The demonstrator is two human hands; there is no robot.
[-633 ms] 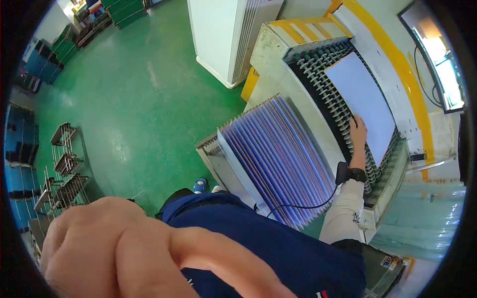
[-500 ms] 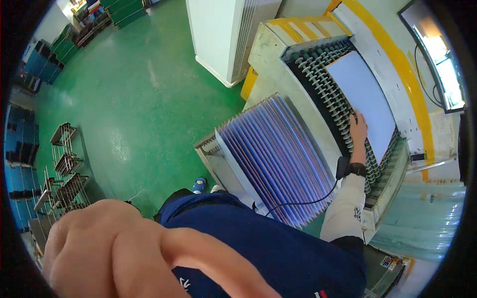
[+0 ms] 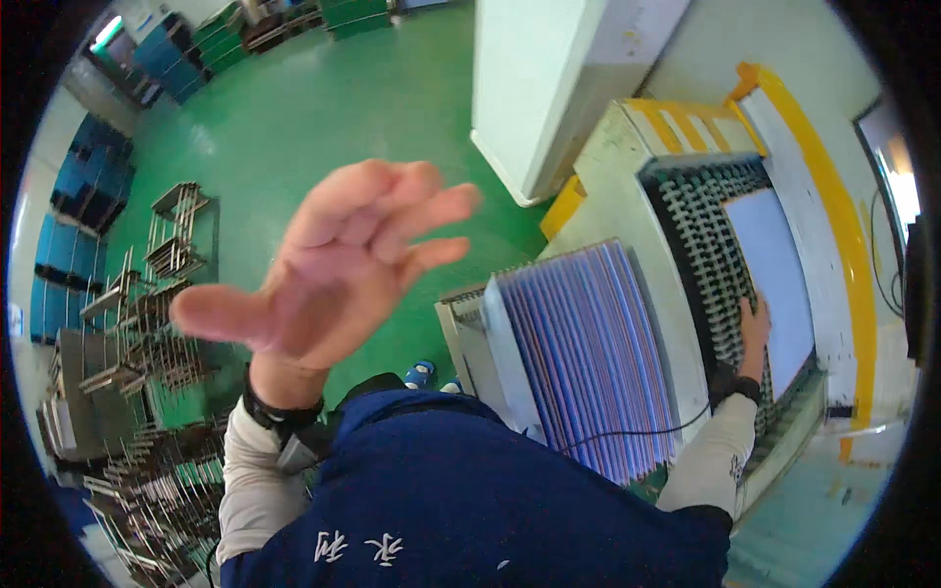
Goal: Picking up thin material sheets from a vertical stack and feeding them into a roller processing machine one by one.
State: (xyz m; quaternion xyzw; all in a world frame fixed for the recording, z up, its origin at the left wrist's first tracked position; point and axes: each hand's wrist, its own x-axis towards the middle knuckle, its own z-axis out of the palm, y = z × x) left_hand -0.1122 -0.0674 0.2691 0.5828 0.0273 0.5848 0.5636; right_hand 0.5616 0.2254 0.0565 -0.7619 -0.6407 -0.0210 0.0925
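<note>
My left hand (image 3: 338,260) is raised in the air with palm showing and fingers spread, holding nothing. To the right, my right hand (image 3: 754,333) lies at the near left edge of a flat, pale blue-white panel (image 3: 779,269), its fingers stretched onto the surface. That panel rests on a bed of rows of small roller wheels (image 3: 698,230) set in a pale machine. Between my body and the machine stands a rack (image 3: 456,338) holding many thin panels (image 3: 588,343) on edge, closely spaced. A dark cable runs across them to my right wristband (image 3: 737,390).
A tall white cabinet (image 3: 529,108) stands beyond the machine (image 3: 618,171). Metal wire racks (image 3: 162,333) and blue crates (image 3: 69,265) line the left side of the green floor (image 3: 392,108). A screen (image 3: 894,162) hangs on the right wall.
My left hand has moved up and away from close to the camera, and its fingers have opened out. The view has shifted left; my right hand stays at the panel's edge.
</note>
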